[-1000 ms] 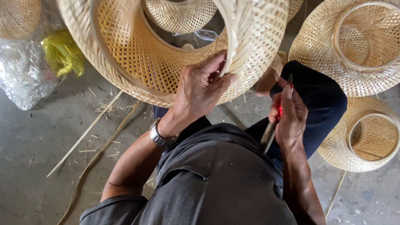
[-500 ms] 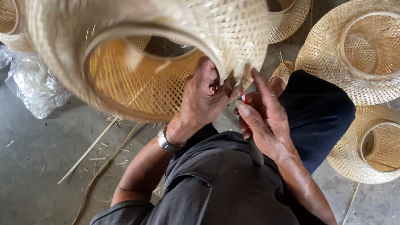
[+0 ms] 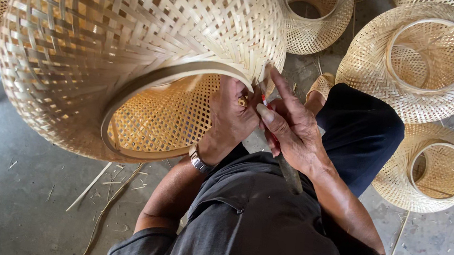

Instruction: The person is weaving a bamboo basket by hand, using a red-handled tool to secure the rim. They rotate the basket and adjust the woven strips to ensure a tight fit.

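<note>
The left hand (image 3: 233, 117) is gripping the woven basket (image 3: 134, 52) at its rim; the right hand (image 3: 293, 131) is clasping a red-handled tool (image 3: 282, 160) – finished baskets (image 3: 416, 62) are crowding the upper right.

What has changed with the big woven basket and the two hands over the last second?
The big woven basket has been turned, so its open rim now faces down toward the person. The right hand, which was apart near the knee with a red-handled tool, has come up to the rim beside the left hand. The left hand still grips the rim; the other baskets lie where they were.
</note>
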